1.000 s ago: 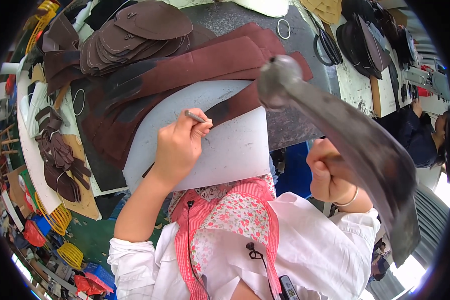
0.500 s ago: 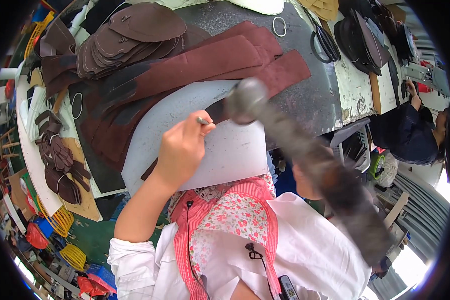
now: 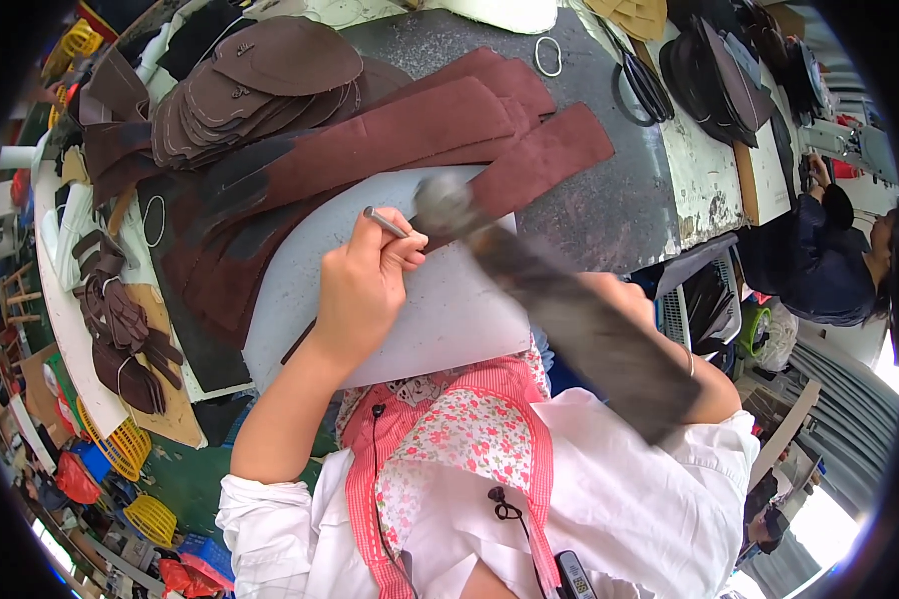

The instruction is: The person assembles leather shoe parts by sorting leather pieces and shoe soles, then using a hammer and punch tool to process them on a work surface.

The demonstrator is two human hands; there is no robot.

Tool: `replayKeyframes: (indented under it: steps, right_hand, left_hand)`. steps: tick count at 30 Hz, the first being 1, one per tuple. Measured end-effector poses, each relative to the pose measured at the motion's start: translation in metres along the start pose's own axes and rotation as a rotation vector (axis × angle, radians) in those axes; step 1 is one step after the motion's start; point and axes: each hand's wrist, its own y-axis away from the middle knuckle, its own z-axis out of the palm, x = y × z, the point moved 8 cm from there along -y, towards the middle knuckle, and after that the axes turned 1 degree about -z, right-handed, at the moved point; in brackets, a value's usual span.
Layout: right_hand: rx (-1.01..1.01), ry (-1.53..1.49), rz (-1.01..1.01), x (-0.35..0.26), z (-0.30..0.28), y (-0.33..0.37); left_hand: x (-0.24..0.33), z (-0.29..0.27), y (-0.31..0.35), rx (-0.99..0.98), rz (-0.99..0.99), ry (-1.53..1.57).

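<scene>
1. Turned since half a second ago, the metal rod (image 3: pixel 387 222) now leans up-left, pinched by the left hand (image 3: pixel 363 290).
2. From near that hand, the maroon strip (image 3: pixel 544 165) runs rightward over the white board (image 3: pixel 449 319).
3. Swung leftward, the blurred hammer (image 3: pixel 579 329) has its round end near the rod (height unclear), suggesting a striking pass under way.
4. Partly behind it, the right hand (image 3: pixel 619 292) is clenched on the hammer, exact grip hidden.

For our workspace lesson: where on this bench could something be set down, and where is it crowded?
Bare patches: the dark tabletop right of the maroon strips, nearer than the black-handled scissors; the near part of the white board, between left hand and hammer. Crowded: the far left, where brown pieces are piled beyond the strips.
</scene>
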Motion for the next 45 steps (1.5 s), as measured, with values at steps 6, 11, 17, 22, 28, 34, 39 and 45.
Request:
replayKeyframes:
  steps: [6, 11, 17, 22, 28, 34, 39, 45]
  right_hand:
    - [0.0, -0.028, -0.048, -0.005, -0.015, 0.009]
    - [-0.087, -0.095, 0.037, 0.005, 0.009, 0.011]
    - [-0.04, -0.179, 0.195, 0.017, 0.017, 0.024]
    - [-0.082, -0.222, 0.211, 0.008, 0.032, 0.018]
    - [-0.127, -0.251, 0.371, 0.015, 0.056, 0.038]
    - [-0.109, -0.292, 0.386, 0.002, 0.056, 0.02]
    - [-0.08, -0.26, 0.403, 0.003, 0.05, 0.023]
    - [-0.079, -0.23, 0.355, -0.004, 0.034, 0.018]
  left_hand:
    - [0.018, 0.012, 0.005, -0.003, 0.329, -0.297]
    - [-0.012, 0.0, -0.004, -0.048, -0.161, 0.099]
    - [0.007, -0.028, 0.013, -0.107, -0.019, -0.221]
    - [-0.011, -0.04, 0.046, -0.265, -0.345, -0.08]
    - [0.028, -0.062, 0.057, -0.185, 0.066, -0.465]
    - [-0.019, -0.029, 0.043, -0.211, -0.26, 0.157]
    - [-0.028, -0.02, 0.037, -0.228, -0.214, 0.223]
    - [-0.026, -0.021, 0.036, -0.232, -0.132, 0.143]
